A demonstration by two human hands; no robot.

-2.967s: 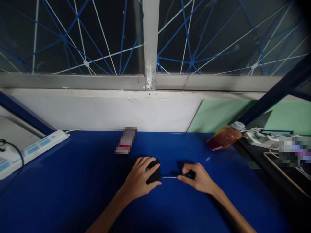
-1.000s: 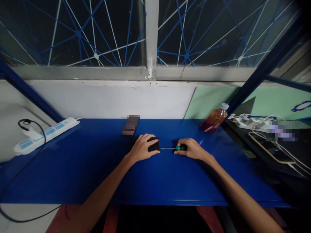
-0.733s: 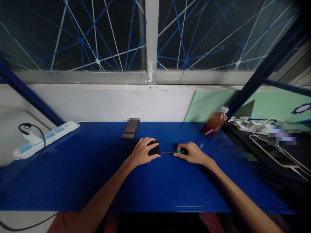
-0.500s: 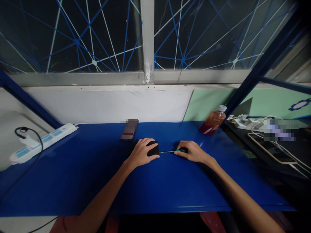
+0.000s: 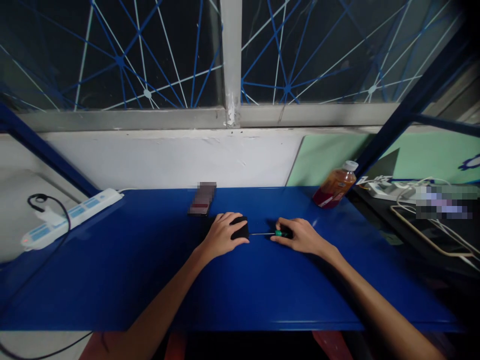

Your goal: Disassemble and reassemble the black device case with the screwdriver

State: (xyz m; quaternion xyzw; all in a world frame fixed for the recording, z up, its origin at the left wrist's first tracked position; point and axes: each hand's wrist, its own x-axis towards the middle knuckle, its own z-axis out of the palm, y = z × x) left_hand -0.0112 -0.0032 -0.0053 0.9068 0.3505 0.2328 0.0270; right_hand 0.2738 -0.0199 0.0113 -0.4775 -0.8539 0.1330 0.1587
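My left hand (image 5: 225,235) is closed over a small black box-shaped object (image 5: 240,228), pressing it on the blue table. Its fingers lie across the top and the thumb along the near side. Facing it, my right hand (image 5: 302,235) is curled around a screwdriver (image 5: 278,233) with a green and black handle. The thumb and forefinger are spread slightly on either side of the green part, and the handle's rear end is hidden by the hand. The thin metal shaft lies level, its tip at the black object's right side; I cannot tell what it meets there.
Behind my left hand lies a phone (image 5: 203,199). A bottle of orange-red drink (image 5: 335,185) stands at the back right of the blue table (image 5: 262,290). A white power strip (image 5: 75,218) with a black cable lies at the left. Another phone (image 5: 427,232) and white cables are on the right.
My right thumb and forefinger have loosened and spread, showing more of the green handle. My left hand still holds the black object. The whole view has shifted slightly.
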